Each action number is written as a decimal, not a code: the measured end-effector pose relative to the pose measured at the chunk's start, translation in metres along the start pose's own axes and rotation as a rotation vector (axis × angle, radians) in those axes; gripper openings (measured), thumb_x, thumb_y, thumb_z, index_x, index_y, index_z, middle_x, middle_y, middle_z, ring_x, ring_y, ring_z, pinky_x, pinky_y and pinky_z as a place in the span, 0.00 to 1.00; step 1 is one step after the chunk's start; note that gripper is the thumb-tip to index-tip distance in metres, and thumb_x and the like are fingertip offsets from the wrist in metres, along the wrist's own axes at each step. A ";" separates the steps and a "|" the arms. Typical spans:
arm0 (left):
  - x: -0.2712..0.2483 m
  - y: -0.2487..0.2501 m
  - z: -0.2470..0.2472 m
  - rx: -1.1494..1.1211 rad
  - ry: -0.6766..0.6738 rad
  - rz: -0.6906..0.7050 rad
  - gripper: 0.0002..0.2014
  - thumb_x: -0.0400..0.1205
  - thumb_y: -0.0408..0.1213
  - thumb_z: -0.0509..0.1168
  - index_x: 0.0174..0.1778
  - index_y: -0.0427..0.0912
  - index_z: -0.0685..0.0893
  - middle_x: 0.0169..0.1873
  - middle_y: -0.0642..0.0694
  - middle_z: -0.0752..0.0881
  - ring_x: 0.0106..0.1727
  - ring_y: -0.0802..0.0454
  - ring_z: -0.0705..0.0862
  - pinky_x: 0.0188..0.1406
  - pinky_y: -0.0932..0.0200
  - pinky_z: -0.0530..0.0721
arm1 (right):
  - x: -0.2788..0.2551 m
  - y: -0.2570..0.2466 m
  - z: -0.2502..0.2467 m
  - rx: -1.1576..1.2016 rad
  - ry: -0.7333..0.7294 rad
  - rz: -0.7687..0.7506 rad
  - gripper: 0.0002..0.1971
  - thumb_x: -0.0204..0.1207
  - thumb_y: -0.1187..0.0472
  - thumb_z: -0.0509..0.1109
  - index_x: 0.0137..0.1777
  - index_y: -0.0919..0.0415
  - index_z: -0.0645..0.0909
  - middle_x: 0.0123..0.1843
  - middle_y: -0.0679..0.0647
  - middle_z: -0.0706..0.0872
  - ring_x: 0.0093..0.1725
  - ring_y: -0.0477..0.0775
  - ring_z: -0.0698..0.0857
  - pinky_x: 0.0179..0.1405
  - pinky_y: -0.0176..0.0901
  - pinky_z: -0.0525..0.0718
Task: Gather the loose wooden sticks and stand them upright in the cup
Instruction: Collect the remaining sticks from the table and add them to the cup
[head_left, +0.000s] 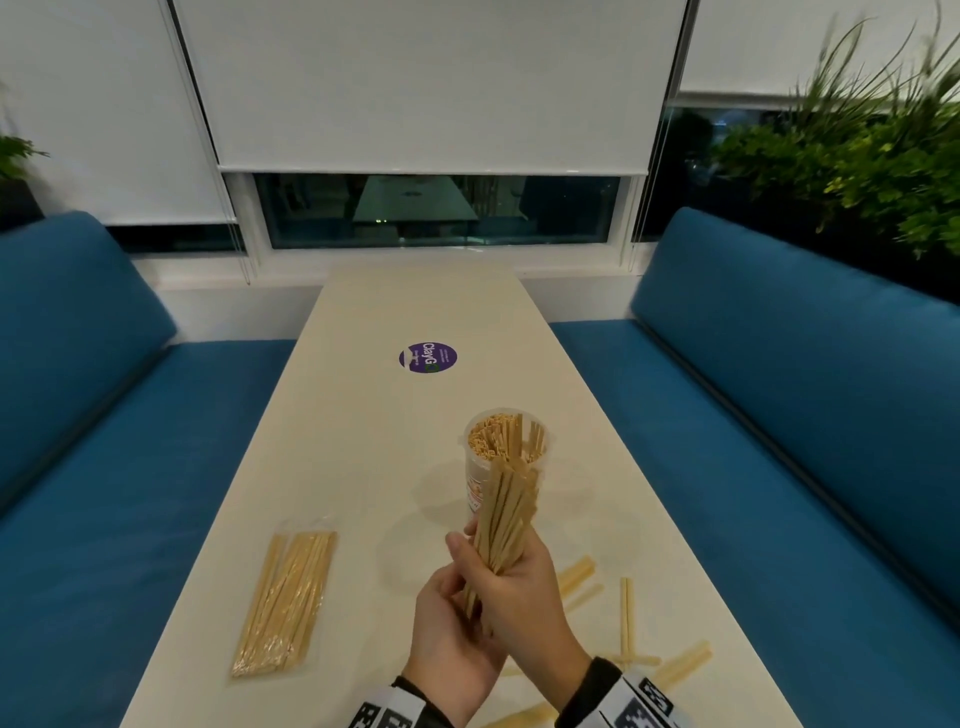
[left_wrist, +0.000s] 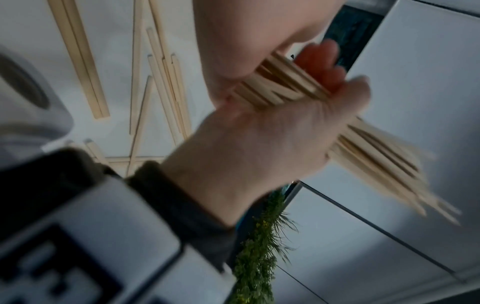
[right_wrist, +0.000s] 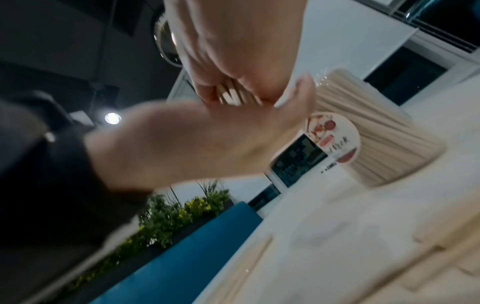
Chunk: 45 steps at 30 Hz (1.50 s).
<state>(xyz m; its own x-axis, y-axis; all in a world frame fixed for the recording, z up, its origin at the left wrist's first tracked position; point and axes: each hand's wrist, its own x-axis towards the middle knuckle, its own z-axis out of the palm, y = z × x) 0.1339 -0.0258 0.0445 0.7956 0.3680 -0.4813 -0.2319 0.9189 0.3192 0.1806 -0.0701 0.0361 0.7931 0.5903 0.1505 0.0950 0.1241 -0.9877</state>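
Note:
A bundle of wooden sticks (head_left: 506, 512) is held tilted, its tips against the front of the clear plastic cup (head_left: 475, 475), below the rim. The cup stands on the table and is packed with upright sticks (head_left: 498, 439). My right hand (head_left: 522, 579) wraps round the bundle's lower half. My left hand (head_left: 454, 592) grips the bottom ends from the left, thumb up. In the left wrist view the bundle (left_wrist: 376, 160) fans out past the right hand (left_wrist: 259, 144). The right wrist view shows the cup (right_wrist: 384, 131) close behind both hands. Loose sticks (head_left: 626, 618) lie on the table to the right.
The long cream table (head_left: 363, 415) runs between two blue benches (head_left: 779, 441). A clear packet of sticks (head_left: 285, 603) lies at my left. A purple round sticker (head_left: 427, 357) is beyond the cup. More loose sticks (head_left: 680, 662) lie near the table's right edge.

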 end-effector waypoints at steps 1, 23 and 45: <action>0.000 0.000 0.000 0.032 -0.014 -0.006 0.21 0.79 0.34 0.55 0.31 0.35 0.92 0.31 0.39 0.91 0.30 0.46 0.91 0.26 0.57 0.89 | 0.000 0.002 0.001 0.007 -0.007 0.024 0.07 0.69 0.61 0.78 0.39 0.50 0.83 0.28 0.51 0.85 0.31 0.54 0.86 0.38 0.51 0.87; 0.001 0.027 0.000 1.149 0.010 0.859 0.16 0.75 0.53 0.61 0.43 0.43 0.83 0.32 0.56 0.91 0.40 0.66 0.87 0.40 0.79 0.77 | 0.004 -0.006 -0.004 -0.275 -0.457 0.149 0.13 0.67 0.71 0.67 0.45 0.52 0.78 0.25 0.44 0.81 0.23 0.41 0.80 0.30 0.45 0.81; 0.002 0.027 0.002 1.014 0.052 1.017 0.09 0.73 0.49 0.63 0.37 0.47 0.77 0.21 0.49 0.81 0.19 0.56 0.79 0.23 0.65 0.80 | 0.019 -0.020 -0.013 0.095 -0.317 0.518 0.32 0.78 0.35 0.51 0.77 0.52 0.68 0.70 0.50 0.77 0.68 0.49 0.76 0.73 0.46 0.71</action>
<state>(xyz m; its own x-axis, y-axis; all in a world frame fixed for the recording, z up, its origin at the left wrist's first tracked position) 0.1306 -0.0005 0.0540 0.5039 0.8162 0.2828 -0.1673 -0.2290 0.9589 0.2013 -0.0713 0.0583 0.5025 0.7999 -0.3282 -0.3207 -0.1801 -0.9299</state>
